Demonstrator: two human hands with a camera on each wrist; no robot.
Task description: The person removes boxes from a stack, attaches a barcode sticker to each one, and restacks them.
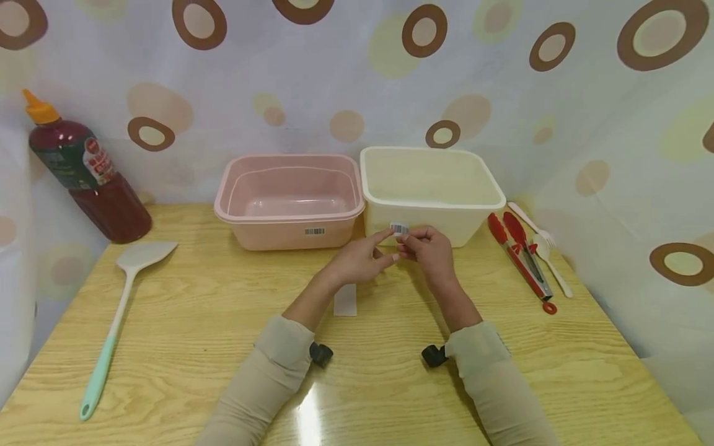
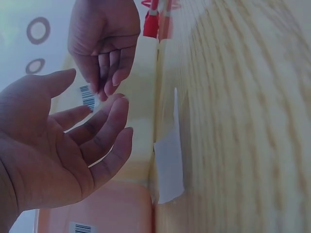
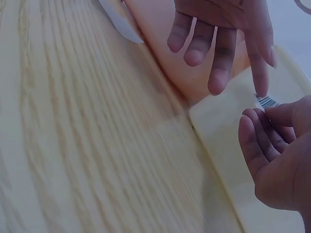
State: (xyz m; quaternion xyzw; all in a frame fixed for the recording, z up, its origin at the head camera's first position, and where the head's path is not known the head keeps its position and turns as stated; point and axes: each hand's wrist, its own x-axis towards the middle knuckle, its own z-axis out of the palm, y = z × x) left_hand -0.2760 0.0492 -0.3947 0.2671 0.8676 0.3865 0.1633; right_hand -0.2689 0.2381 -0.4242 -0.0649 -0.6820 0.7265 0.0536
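Observation:
A small white barcode sticker (image 1: 398, 228) is on the front wall of the cream plastic bin (image 1: 474, 222). My right hand (image 1: 432, 253) pinches the sticker's lower right edge between thumb and forefinger, with the other fingers curled. From the other side my left hand (image 1: 359, 257) reaches in, its forefinger extended to the sticker's left edge. The left hand's other fingers (image 2: 112, 121) are loosely spread and hold nothing. Beside the cream bin is a pink bin (image 1: 268, 234), which bears another barcode sticker (image 1: 315, 231). A white paper strip (image 1: 346, 301) lies on the table near my left wrist.
At the right lie red-tipped tongs (image 1: 520, 257), a pink fork (image 1: 532, 223) and a pale spoon (image 1: 553, 266). A turner with a mint handle (image 1: 106, 365) lies at the left, and a sauce bottle (image 1: 92, 170) stands behind it. Patterned cloth (image 1: 312, 80) hangs behind the bins.

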